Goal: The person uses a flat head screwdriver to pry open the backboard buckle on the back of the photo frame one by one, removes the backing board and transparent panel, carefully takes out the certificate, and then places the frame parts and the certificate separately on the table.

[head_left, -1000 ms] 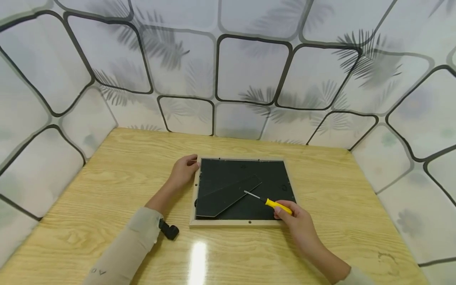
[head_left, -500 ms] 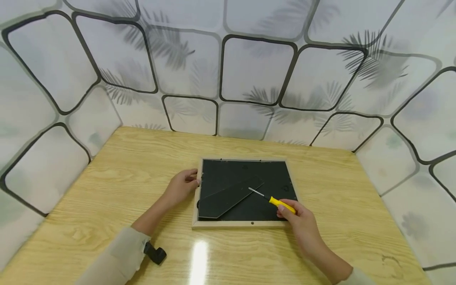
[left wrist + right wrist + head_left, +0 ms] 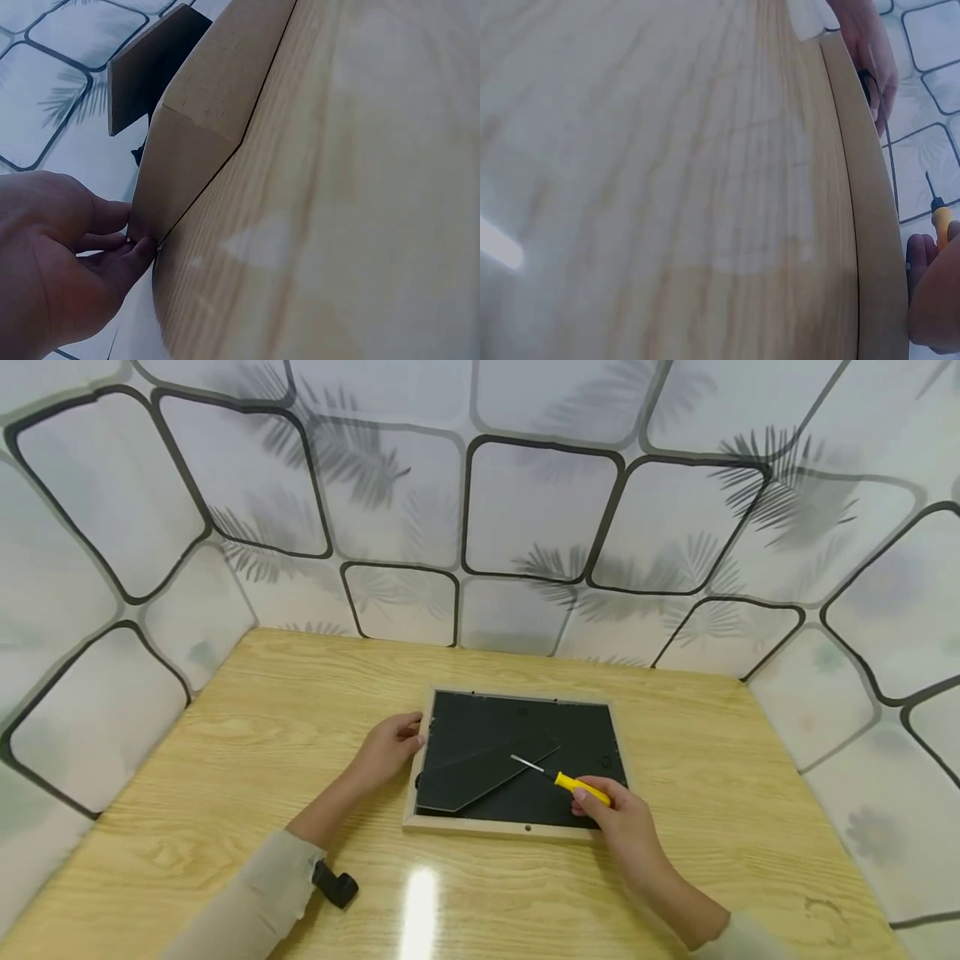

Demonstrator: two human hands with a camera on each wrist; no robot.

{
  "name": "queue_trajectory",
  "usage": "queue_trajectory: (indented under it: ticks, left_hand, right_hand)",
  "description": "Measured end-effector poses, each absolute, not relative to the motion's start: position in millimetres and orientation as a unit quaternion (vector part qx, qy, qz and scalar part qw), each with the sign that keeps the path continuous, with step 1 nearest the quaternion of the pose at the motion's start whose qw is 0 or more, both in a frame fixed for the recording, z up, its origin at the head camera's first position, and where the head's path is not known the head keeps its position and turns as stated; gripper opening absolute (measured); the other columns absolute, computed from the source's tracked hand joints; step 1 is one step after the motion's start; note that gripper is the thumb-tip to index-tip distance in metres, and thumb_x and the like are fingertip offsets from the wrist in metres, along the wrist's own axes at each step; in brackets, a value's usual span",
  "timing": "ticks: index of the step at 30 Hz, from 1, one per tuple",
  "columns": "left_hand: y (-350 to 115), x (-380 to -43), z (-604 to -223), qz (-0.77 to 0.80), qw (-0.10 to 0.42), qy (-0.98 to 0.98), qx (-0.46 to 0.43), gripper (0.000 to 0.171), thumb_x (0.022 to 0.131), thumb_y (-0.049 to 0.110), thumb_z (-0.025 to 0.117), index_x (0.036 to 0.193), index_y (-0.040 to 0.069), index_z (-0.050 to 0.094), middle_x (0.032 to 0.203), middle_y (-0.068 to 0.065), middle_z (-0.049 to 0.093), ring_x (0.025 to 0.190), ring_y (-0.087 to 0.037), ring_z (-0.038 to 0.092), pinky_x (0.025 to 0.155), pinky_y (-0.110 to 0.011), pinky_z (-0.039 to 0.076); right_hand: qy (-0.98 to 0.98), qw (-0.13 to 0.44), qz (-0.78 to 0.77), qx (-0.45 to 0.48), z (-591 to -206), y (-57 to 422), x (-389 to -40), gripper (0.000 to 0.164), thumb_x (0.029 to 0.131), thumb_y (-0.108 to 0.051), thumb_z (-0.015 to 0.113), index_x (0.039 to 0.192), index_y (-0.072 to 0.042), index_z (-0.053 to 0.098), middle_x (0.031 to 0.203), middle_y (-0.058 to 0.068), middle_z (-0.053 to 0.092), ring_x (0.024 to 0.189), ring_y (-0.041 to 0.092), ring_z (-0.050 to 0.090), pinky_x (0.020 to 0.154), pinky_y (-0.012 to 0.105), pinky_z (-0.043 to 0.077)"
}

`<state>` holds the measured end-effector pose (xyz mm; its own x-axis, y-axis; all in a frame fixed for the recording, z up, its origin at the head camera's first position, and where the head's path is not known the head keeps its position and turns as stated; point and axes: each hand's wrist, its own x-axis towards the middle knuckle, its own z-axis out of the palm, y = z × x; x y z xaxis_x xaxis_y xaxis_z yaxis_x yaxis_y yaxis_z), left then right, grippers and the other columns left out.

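A picture frame with a light wood border lies face down on the table, its black backing board upward. A black easel leg slants across the backing. My left hand holds the frame's left edge, thumb and fingertips at the wooden side in the left wrist view. My right hand grips a screwdriver by its yellow handle, over the frame's near right part. The screwdriver's metal shaft points left and away, its tip overlapping the easel leg in the head view.
The frame rests on a wood-grain table, with a bright light reflection in front of it. Patterned white panels rise behind and at both sides. A black wrist camera sits at my left sleeve.
My left hand has come nearer along the frame's left edge. The frame has turned slightly clockwise, its far edge shifting right. My right hand still holds the screwdriver, now a little further left.
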<state>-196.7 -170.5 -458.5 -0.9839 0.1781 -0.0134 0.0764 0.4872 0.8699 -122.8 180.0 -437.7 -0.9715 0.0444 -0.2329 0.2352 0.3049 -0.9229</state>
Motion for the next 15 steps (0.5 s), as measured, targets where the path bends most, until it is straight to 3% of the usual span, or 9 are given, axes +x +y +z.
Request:
queue_trajectory:
  ticks: [9, 15]
  left_hand:
    - [-175, -198, -460, 0.506, 0.056, 0.858, 0.072, 0.05, 0.105, 0.014, 0.055, 0.151, -0.001, 0.042, 0.147, -0.023, 0.051, 0.13, -0.038, 0.054, 0.102, -0.049, 0.05]
    - [-173, -197, -460, 0.512, 0.061, 0.854, 0.078, 0.052, 0.104, 0.016, 0.057, 0.151, -0.003, 0.042, 0.148, -0.024, 0.05, 0.132, -0.04, 0.053, 0.105, -0.05, 0.048]
  right_hand:
    - [0.806, 0.082, -0.58, 0.08, -436, 176, -122, 0.032, 0.103, -0.024, 0.06, 0.131, -0.007, 0.063, 0.12, 0.013, 0.066, 0.099, 0.017, 0.068, 0.089, 0.02, 0.054]
    - [0.822, 0.074, -0.565, 0.03, -425, 179, -143, 0.034, 0.101, -0.026, 0.063, 0.129, -0.006, 0.065, 0.12, 0.014, 0.067, 0.098, 0.018, 0.068, 0.092, 0.022, 0.055]
